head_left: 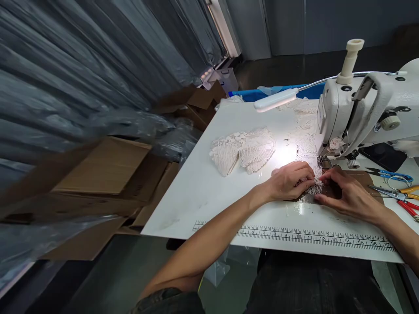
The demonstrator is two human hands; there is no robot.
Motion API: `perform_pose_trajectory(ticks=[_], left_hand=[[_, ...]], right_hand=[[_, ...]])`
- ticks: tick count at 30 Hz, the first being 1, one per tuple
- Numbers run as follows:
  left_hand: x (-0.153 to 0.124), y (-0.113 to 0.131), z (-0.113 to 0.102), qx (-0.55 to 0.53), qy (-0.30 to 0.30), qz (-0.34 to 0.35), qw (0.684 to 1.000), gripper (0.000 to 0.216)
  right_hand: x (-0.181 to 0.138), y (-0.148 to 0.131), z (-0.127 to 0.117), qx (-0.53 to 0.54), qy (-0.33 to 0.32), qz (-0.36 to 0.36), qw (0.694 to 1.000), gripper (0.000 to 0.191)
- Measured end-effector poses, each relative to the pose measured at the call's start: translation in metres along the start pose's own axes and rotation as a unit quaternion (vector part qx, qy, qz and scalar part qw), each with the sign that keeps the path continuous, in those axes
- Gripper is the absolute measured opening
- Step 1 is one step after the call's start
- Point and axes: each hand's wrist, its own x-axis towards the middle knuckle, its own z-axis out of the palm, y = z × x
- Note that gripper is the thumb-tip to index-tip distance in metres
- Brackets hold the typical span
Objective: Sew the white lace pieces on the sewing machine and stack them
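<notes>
A white lace piece (317, 186) lies under the needle area of a white sewing machine (334, 120), between my two hands. My left hand (294, 179) is closed, its curled fingertips pinching the left edge of the lace. From the other side, my right hand (348, 195) grips the lace edge between thumb and forefinger. The presser foot (322, 162) stands just beyond my fingertips. Beneath the hands is a brown plate (360, 179). More joined lace (304, 137) trails behind the machine's needle, and a separate lace piece (244, 148) rests to the left on the white table (203, 187).
Snips (397, 175) with blue handles and other orange- and red-handled tools (407, 196) lie at the right. A dark phone-like slab (382, 156) sits behind them. A lamp (276, 99) overhangs the table; a ruler strip (294, 235) follows its front edge. Cardboard boxes (104, 165) stand left.
</notes>
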Motion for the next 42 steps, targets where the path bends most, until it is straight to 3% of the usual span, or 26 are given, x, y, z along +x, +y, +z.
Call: perform_pose_trajectory(ticks=[4,8,11,18,24,28,32,36,42], left_hand=[[0.001,-0.002,0.004,0.072,0.036,0.062,0.995,0.020],[0.002,-0.002,0.003,0.056,0.090,0.033,0.994,0.021],[0.002,-0.002,0.002,0.032,0.124,0.029,0.991,0.018],[-0.001,-0.004,0.009,0.043,0.060,0.064,0.995,0.017],[-0.002,-0.004,0.012,0.091,-0.006,0.039,0.995,0.022],[-0.004,-0.003,0.015,0.112,0.009,0.038,0.993,0.022],[-0.007,-0.004,0.016,0.115,0.003,0.063,0.991,0.021],[-0.007,-0.005,0.014,0.129,-0.036,0.072,0.988,0.023],[-0.006,0.000,0.011,0.173,-0.032,0.087,0.981,0.027]], right_hand=[[0.004,-0.001,0.005,-0.005,0.033,-0.005,0.999,0.020],[0.000,0.004,0.007,-0.068,0.077,-0.024,0.994,0.024],[-0.005,0.007,0.010,-0.127,0.048,-0.069,0.988,0.031],[-0.009,0.007,0.006,-0.106,0.015,-0.099,0.989,0.032],[-0.010,0.006,0.004,-0.088,-0.010,-0.081,0.993,0.030],[-0.009,0.006,-0.001,-0.071,-0.017,-0.067,0.995,0.030],[0.003,0.017,-0.016,-0.022,-0.024,-0.008,0.999,0.030],[0.010,0.028,-0.018,-0.065,0.001,0.078,0.995,0.034],[0.001,0.030,-0.001,-0.109,0.030,-0.044,0.993,0.036]])
